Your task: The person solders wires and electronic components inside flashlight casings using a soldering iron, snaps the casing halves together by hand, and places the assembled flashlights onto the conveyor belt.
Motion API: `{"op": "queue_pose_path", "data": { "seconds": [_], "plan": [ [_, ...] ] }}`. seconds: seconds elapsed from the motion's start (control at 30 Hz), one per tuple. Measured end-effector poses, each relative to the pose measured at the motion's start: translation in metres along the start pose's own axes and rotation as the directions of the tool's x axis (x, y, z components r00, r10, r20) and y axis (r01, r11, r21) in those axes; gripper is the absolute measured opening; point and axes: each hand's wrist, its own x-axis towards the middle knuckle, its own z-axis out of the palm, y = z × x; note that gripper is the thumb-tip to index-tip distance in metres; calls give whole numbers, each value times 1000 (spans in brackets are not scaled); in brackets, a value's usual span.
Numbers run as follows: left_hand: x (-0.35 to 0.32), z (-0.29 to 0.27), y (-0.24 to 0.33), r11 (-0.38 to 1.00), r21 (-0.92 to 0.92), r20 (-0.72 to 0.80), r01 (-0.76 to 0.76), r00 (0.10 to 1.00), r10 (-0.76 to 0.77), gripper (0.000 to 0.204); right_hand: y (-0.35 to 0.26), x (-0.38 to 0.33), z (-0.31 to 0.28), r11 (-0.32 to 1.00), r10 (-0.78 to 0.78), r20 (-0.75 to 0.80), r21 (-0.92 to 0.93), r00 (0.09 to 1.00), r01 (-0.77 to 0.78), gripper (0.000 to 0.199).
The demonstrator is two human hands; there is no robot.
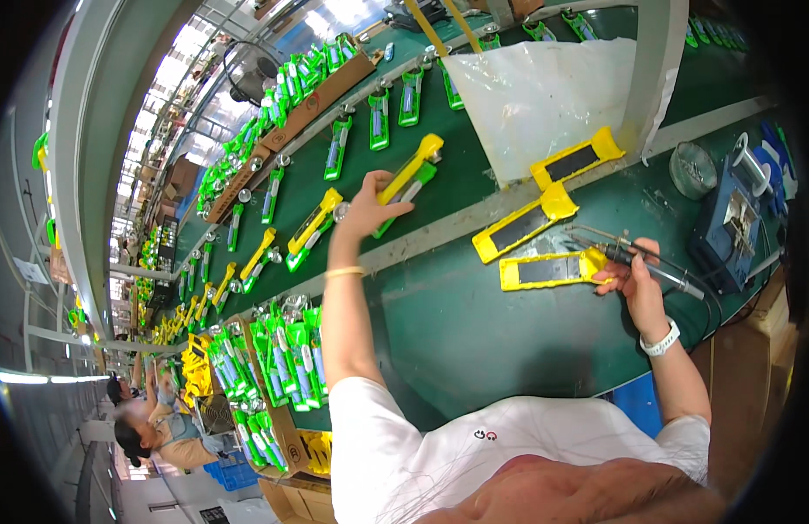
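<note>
My left hand (367, 210) reaches over the green belt, its fingers closed round a yellow plastic housing (410, 170). A green housing (415, 194) lies close along that piece, by my thumb. In my right hand (638, 284) is a soldering iron (621, 254) with a dark handle, its thin metal tip pointing left. Just under the tip lies a yellow housing with a dark panel (548, 270), its narrow end at my right fingertips. Two more yellow housings with dark panels rest beyond it, one nearer (519, 231) and one farther (572, 162).
A blue soldering stand (727, 229) with a solder spool (751, 171) stands at the right, beside a clear round dish (693, 169). Paired green and yellow parts line the belt (321, 229). Boxes of green parts (286, 362) stand at left. A white sheet (553, 96) hangs behind.
</note>
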Motion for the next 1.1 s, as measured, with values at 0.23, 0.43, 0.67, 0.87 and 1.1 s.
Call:
{"op": "queue_pose_path", "data": {
  "seconds": [0.23,0.43,0.67,0.87,1.1],
  "plan": [
    [132,-33,-33,893,348,-302,285,936,-181,82,-2,-2,9,999,26,104,-22,994,-24,34],
    [149,-6,-44,829,378,-451,413,864,-224,71,-6,-3,12,999,14,173,-50,985,-5,40],
    [-32,3,12,977,-157,-410,-147,910,71,54,0,-11,13,997,61,204,-57,977,-50,34],
    [-187,91,76,898,-118,215,-423,872,439,50,7,-11,27,947,296,288,40,911,-320,31],
    [-203,79,58,925,111,94,-365,930,355,59,-6,-25,48,983,-63,63,-168,996,73,27]
  ]
}}
